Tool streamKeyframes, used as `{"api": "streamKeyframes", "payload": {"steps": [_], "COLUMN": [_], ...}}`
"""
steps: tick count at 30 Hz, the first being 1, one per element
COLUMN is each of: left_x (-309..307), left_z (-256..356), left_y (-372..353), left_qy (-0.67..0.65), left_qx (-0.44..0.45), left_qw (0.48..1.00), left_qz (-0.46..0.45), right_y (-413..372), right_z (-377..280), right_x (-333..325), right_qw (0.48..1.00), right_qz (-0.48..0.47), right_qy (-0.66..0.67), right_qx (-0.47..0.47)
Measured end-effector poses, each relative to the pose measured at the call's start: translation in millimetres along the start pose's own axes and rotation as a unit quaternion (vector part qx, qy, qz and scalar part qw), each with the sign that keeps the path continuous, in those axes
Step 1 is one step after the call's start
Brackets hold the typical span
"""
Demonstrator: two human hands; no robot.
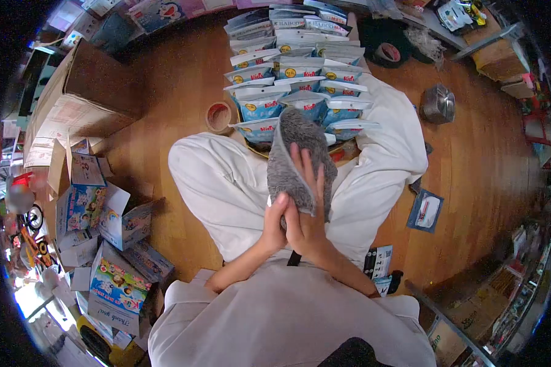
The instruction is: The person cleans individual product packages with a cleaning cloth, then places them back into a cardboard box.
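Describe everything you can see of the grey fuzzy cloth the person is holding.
The grey cloth looks soft and fuzzy, like fleece, with a paler thin edge down its left side. It stands upright over the lap, seemingly doubled over. The left hand pinches its lower corner; the right hand lies flat against it, fingers spread. Beyond it lie rows of blue-and-white packets.

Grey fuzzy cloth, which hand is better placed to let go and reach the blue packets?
Probably the left hand: it only pinches the cloth at its lower edge, while the right hand lies spread flat across it.
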State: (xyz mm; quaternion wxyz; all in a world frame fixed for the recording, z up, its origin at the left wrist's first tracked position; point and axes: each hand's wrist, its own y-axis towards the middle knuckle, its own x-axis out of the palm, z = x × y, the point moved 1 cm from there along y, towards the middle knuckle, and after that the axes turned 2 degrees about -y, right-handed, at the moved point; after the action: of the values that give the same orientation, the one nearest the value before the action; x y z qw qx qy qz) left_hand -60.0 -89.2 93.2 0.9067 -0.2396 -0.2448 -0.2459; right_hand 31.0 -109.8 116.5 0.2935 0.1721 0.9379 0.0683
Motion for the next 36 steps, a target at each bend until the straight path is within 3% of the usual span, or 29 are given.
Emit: {"api": "streamKeyframes", "payload": {"steps": [2,7,10,11,12,14,15,17,19,22,24,25,28,31,34,35,36], "left_x": [14.8,-4.7,-5.3,10.1,-3.4,-2.0,5.3,7.5,5.8,4.4,22.9,39.9,53.3,44.2,22.6,23.0,23.6], "left_z": [9.3,10.1,6.5,6.2,-19.6,-19.6,-11.2,-10.7,-12.5,-11.3,2.5,25.1,60.2,82.1,79.2,70.4,59.7], "left_y": [-6.8,-3.0,-12.1,-19.5,-26.8,-24.3,-23.5,-23.0,-23.4,-26.2,-24.6,-12.2,5.3,11.4,20.3,19.4,17.8], "left_qy": [-0.087,-0.224,-0.013,-0.051,0.003,0.199,0.256,0.298,0.284,0.142,-0.01,-0.042,-0.204,-0.232,-0.321,-0.205,-0.301], "left_qx": [-0.063,0.007,-0.004,-0.051,-0.021,0.14,0.211,0.251,0.229,0.109,0.044,0.077,0.057,0.093,0.082,0.069,0.042], "left_qw": [0.993,0.975,0.999,0.995,0.999,0.966,0.935,0.911,0.919,0.98,0.997,0.995,0.975,0.965,0.942,0.972,0.953], "left_qz": [0.054,0.015,0.036,0.069,0.024,-0.083,-0.123,-0.137,-0.148,-0.084,0.061,0.048,0.07,0.083,-0.046,0.091,0.019], "right_y": [8.2,12.1,12.8,13.7,16.6,25.8,30.3,30.1,25.1,6.8,-11.1,-20.3,-40.5,-42.4,-32.4,-27.6,-17.4], "right_z": [-4.2,-8.5,-7.4,-6.2,-3.5,3.2,5.3,6.5,12.1,3.7,-5.2,-9.6,-10.0,7.9,16.1,14.2,5.4], "right_x": [-3.8,-1.1,-4.7,-7.6,-10.2,-15.7,-20.0,-21.4,-22.1,-18.9,-15.5,-14.0,-7.9,-2.5,-5.4,-4.3,-5.7], "right_qw": [0.997,0.996,0.996,0.994,0.988,0.936,0.932,0.95,0.959,0.986,0.994,0.995,0.993,0.987,0.986,0.98,0.981], "right_qz": [0.029,0.034,0.079,0.104,0.125,0.164,0.169,0.146,0.124,0.106,0.097,0.093,0.087,0.126,0.132,0.15,0.144], "right_qy": [-0.066,-0.076,-0.036,-0.021,0.088,0.301,0.31,0.266,0.25,0.128,0.046,0.003,-0.068,-0.082,-0.076,-0.097,-0.102], "right_qx": [-0.009,-0.026,-0.032,-0.032,0.005,0.079,0.082,0.076,0.04,0.002,-0.021,-0.031,-0.042,-0.061,-0.069,-0.085,-0.085]}}
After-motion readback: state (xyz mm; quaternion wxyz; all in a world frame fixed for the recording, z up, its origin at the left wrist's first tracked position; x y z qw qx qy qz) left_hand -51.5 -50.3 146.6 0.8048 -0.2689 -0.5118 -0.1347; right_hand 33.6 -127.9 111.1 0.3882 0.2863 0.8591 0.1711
